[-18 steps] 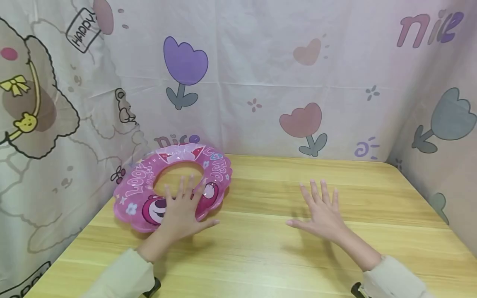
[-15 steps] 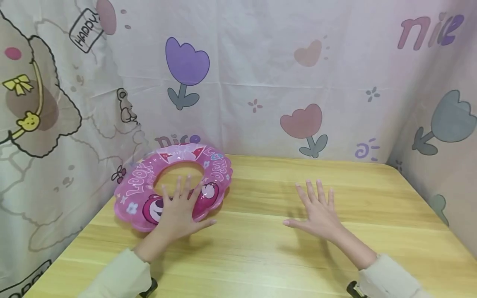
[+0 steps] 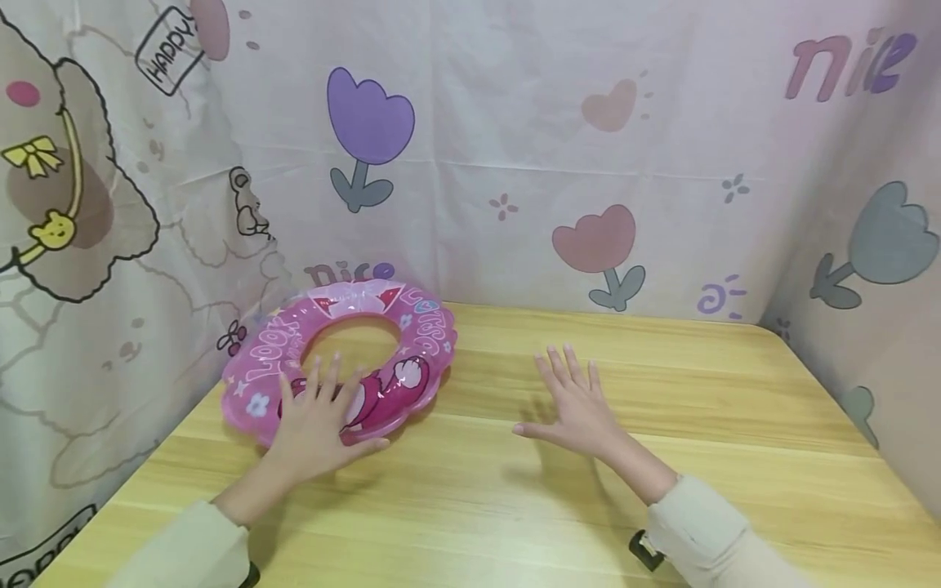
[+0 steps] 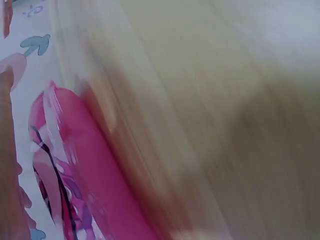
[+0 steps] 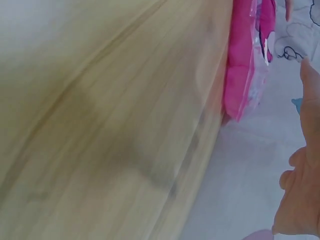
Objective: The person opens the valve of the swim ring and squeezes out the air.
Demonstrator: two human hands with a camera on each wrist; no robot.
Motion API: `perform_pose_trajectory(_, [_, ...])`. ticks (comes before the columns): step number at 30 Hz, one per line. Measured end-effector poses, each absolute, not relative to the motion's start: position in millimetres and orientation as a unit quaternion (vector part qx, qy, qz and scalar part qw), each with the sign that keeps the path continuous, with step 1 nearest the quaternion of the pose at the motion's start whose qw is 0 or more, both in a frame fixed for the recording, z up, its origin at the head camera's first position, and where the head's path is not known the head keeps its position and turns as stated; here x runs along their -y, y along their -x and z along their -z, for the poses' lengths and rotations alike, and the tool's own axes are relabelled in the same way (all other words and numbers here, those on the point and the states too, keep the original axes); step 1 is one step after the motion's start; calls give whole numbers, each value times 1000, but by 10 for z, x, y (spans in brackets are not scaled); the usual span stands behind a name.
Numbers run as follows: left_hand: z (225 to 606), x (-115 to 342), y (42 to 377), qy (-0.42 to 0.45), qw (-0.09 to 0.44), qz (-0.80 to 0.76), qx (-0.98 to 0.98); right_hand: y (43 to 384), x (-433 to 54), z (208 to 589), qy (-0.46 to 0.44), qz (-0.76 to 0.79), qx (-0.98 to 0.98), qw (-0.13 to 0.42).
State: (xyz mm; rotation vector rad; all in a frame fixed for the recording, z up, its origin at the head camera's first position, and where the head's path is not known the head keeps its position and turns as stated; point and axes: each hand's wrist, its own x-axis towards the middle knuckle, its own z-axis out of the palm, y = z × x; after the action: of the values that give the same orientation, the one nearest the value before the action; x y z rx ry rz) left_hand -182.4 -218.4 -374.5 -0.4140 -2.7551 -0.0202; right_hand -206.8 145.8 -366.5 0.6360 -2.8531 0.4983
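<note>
"Where's the ring, and how are the hands?"

"In my head view the pink inflatable ring (image 3: 400, 396) sits toward eight o'clock on the tabletop (image 3: 470, 482). The left hand (image 3: 307, 429) is spread over the ring's seven o'clock edge; I can't tell whether it touches. The right hand (image 3: 582, 416) is spread too, well apart from the ring, off its three o'clock side."

"How will it handle?"

"Light and springy, I'd judge; the glossy skin may slip, and nails could nick it. I'd cup the tube at nine and three o'clock, palms flat, without pinching."
</note>
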Motion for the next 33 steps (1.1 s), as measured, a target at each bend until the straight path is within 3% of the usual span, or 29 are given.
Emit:
perform_pose_trajectory(22, [3820, 2260, 1790, 128, 126, 29, 983, 2146, -874, 3641, -270, -133, 952, 53])
perform_pose_trajectory(33, [3891, 2148, 1772, 147, 134, 45, 979, 2219, -771, 3665, -282, -153, 946, 37])
